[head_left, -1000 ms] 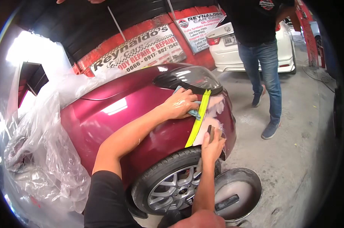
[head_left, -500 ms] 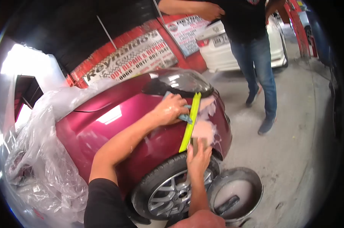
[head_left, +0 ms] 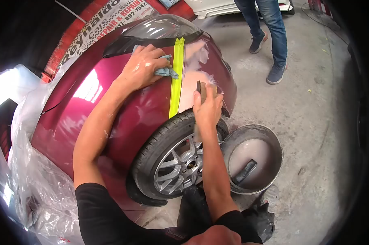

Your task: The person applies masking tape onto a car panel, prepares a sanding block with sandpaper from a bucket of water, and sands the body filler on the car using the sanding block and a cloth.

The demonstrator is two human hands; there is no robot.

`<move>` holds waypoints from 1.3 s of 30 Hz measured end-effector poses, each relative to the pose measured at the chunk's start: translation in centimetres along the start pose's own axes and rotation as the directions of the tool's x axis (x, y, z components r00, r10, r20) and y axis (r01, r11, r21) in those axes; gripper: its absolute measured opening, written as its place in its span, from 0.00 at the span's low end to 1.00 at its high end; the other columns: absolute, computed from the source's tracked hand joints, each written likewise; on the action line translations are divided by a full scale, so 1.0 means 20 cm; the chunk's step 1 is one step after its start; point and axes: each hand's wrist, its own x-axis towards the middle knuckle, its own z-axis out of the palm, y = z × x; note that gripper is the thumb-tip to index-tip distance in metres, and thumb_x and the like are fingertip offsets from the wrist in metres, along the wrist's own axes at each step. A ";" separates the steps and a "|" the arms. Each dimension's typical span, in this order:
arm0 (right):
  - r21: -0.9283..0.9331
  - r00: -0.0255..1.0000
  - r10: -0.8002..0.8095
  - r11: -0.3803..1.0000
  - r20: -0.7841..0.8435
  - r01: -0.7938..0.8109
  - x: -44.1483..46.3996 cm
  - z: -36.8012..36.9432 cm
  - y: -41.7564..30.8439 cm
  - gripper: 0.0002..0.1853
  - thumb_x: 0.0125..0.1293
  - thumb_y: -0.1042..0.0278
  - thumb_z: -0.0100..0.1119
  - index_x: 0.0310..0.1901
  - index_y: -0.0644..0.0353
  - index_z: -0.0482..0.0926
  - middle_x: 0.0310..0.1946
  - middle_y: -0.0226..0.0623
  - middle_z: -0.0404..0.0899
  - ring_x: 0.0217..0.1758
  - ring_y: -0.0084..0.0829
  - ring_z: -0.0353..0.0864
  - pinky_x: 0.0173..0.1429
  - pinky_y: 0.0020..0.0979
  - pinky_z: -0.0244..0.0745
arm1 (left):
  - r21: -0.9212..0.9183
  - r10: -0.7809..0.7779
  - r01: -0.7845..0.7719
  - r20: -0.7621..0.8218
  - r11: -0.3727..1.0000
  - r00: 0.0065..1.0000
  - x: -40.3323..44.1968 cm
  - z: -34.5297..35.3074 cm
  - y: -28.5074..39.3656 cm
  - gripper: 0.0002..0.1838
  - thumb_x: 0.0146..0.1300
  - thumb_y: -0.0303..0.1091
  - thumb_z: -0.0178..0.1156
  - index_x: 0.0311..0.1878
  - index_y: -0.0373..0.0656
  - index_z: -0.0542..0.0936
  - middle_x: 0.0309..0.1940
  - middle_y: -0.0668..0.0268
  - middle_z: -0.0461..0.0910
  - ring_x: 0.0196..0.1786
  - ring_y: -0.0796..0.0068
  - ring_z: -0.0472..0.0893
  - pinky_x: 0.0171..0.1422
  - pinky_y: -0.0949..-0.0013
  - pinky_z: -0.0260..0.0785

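My left hand [head_left: 142,68] is closed round a crumpled blue-grey cloth [head_left: 167,72] and rests on the dark red car fender [head_left: 123,87]. Just right of it, a strip of bright yellow-green tape [head_left: 176,81] runs from the headlight down to the wheel arch. Beyond the tape lies a pale pink patch of body filler [head_left: 191,87]. On its lower right part, my right hand [head_left: 209,107] grips a brownish sanding block [head_left: 202,90], pressed flat against the surface. My fingers cover much of the block.
Below the fender is the wheel [head_left: 180,163]. Beside it stands a round bucket [head_left: 280,157] of cloudy liquid with a dark block [head_left: 245,171] in it. Clear plastic sheeting [head_left: 33,175] drapes the car's left. A person in jeans [head_left: 274,32] stands ahead, near a white car [head_left: 213,7].
The view has tilted down, showing more of the wheel and bucket. My right hand and sanding block now sit farther right of the tape. My left hand still holds the cloth beside the tape.
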 end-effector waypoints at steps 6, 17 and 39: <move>-0.004 0.991 -0.129 0.992 0.036 0.129 -0.23 -0.01 -0.07 0.30 0.73 0.49 0.64 0.72 0.52 0.77 0.53 0.62 0.72 0.54 0.60 0.78 0.58 0.54 0.75 | -0.004 0.021 -0.021 -0.022 1.000 1.000 0.01 0.00 0.01 0.20 0.49 0.32 0.78 0.48 0.54 0.87 0.48 0.68 0.82 0.55 0.62 0.79 0.59 0.56 0.67; 0.173 0.949 -0.294 0.947 0.113 0.272 -0.07 -0.11 -0.13 0.23 0.73 0.65 0.59 0.66 0.67 0.80 0.55 0.61 0.83 0.61 0.59 0.80 0.70 0.50 0.72 | 0.054 0.109 -0.102 -0.147 0.993 0.983 0.01 0.08 -0.04 0.17 0.48 0.40 0.77 0.45 0.56 0.89 0.47 0.68 0.83 0.51 0.60 0.80 0.53 0.53 0.72; 0.157 0.886 -0.450 0.889 0.115 0.431 0.41 0.14 0.60 0.30 0.79 0.46 0.63 0.64 0.68 0.83 0.58 0.49 0.88 0.59 0.36 0.89 0.64 0.31 0.81 | 0.092 -0.075 0.083 -0.083 0.992 0.994 0.15 0.40 -0.23 0.21 0.62 0.53 0.69 0.57 0.62 0.85 0.54 0.69 0.84 0.62 0.60 0.80 0.62 0.47 0.70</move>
